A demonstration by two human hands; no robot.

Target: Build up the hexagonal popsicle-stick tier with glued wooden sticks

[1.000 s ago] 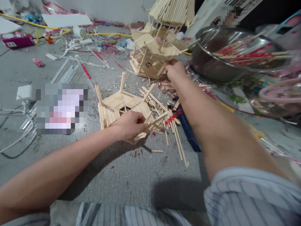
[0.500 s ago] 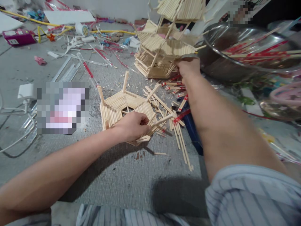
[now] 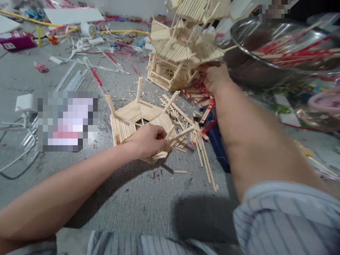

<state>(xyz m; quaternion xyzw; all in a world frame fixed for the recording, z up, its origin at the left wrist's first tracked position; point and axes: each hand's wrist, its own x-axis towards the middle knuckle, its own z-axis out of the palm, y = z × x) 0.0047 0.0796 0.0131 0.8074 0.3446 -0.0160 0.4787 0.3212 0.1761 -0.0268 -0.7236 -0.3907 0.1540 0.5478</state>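
Note:
A hexagonal stick base lies on the grey floor, with short posts standing at its corners and an opening in its middle. My left hand rests over its near side, fingers curled closed on the sticks there; the fingertips are partly hidden. Farther back stands a tiered stick pagoda with slatted roofs and a railed lower floor. At its lower right side, my right hand is closed on it beneath a roof edge, most fingers hidden. Loose wooden sticks lie scattered right of the base.
A large metal bowl holding red-wrapped chopsticks stands at the back right. A dark blue object lies beside my right forearm. On the left are a blurred-out phone-like item, a white charger and plastic strips.
The pagoda has shifted slightly left and turned or tilted under my right hand, so its lower floor shows more. My left hand stays on the base. The whole view has moved a little.

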